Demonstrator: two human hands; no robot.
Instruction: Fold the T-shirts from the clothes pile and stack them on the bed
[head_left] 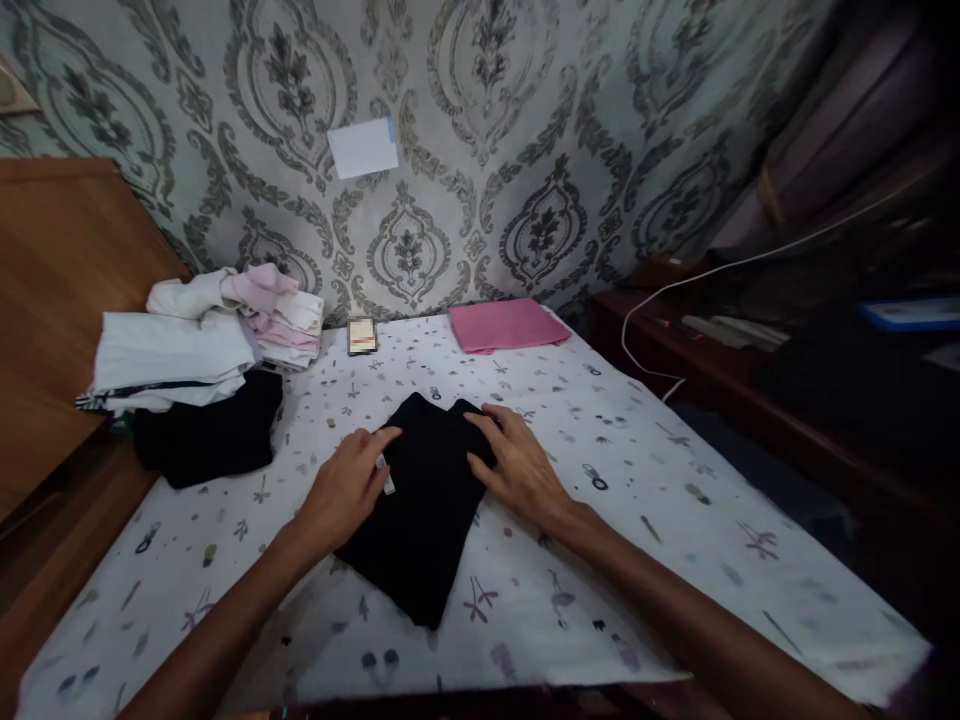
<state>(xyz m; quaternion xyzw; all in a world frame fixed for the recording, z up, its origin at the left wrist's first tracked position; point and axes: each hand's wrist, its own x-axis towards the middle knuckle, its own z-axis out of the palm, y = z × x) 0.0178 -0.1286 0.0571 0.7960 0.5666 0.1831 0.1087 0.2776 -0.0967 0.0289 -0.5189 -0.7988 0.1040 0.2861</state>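
Black cloth garment point(431, 500), one: lying flat and roughly kite-shaped on the white printed sheet point(600, 560), near the middle of the worktop, its narrow end towards the wearer, its far edge dipping in a shallow notch. White label point(386, 474), one: at the garment's left side, just beside the left hand.

Left hand point(346, 487): on the garment's left edge, thumb and forefinger parted, the other fingers curled under; no clear pinch. Right hand point(521, 462): at the garment's upper right corner, fingers loosely spread and bent, fingertips on the black fabric.

Folded pink cloth point(510, 325), one: lying flat beyond the garment, slightly to the right, near the wall. Small rectangular card-like item point(362, 337), dark border, pale face, print illegible: left of the pink cloth, well apart from it. Stack of folded white cloths point(172, 355): at far left, on top of a black folded cloth point(217, 435). Heap of white and pink cloths point(270, 310): just behind and right of that stack.

Wooden panel point(67, 310), brown: left of the stacks. Patterned wallpaper point(480, 150), grey and silver damask, behind; white paper sheet point(365, 148) against it, slightly tilted. White cable point(637, 310): looping at right, its end over the sheet's edge. Dark red shelf point(630, 312): right side, in shadow.
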